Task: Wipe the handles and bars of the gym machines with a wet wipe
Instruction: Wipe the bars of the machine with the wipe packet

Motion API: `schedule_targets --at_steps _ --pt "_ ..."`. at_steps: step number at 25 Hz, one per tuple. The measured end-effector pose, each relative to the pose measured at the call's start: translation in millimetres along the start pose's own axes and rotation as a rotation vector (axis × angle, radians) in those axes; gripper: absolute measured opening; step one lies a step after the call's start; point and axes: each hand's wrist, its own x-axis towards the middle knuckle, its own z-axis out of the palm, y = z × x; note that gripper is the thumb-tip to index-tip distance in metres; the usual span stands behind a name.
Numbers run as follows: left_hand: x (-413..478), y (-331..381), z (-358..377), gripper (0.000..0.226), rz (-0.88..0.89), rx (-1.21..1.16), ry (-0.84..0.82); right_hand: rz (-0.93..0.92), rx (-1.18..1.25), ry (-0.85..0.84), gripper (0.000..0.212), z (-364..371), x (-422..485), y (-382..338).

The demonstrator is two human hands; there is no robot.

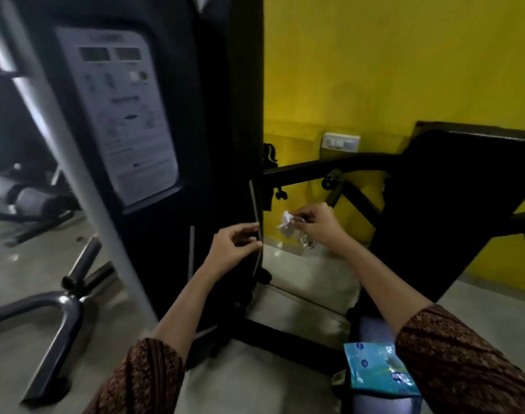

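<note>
A tall black gym machine (pixel 153 174) with a grey instruction panel (pixel 120 112) stands in front of me. My left hand (pixel 231 249) is at its right edge, with thumb and fingers around a thin grey strip (pixel 256 231) that runs down that edge. My right hand (pixel 318 222) pinches a crumpled white wet wipe (pixel 286 224) in the gap to the right of the machine, below a black bar (pixel 315 168). The wipe touches no part of the machine. A blue wet-wipe pack (pixel 374 372) lies on a padded seat (pixel 374 330) near my right forearm.
A grey slanted post (pixel 67 162) crosses the left of the view, with curved metal bars (pixel 46 306) on the floor below. A black angled pad (pixel 452 210) leans at the right before the yellow wall (pixel 404 70). A switch plate (pixel 340 141) sits low on that wall.
</note>
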Motion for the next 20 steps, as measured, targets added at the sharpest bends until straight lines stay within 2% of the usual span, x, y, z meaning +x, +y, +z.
schedule_targets --at_steps 8,14,20 --pt "148.0 -32.3 47.4 0.043 0.088 -0.092 -0.258 0.196 -0.125 0.192 0.023 -22.5 66.3 52.5" --pt "251.6 -52.7 69.3 0.041 0.137 -0.114 -0.448 0.365 -0.098 0.38 0.026 -24.4 116.6 79.4" --pt "305.7 -71.0 104.2 0.041 0.151 -0.139 -0.574 0.469 -0.124 0.516 0.025 -33.0 131.1 112.1"
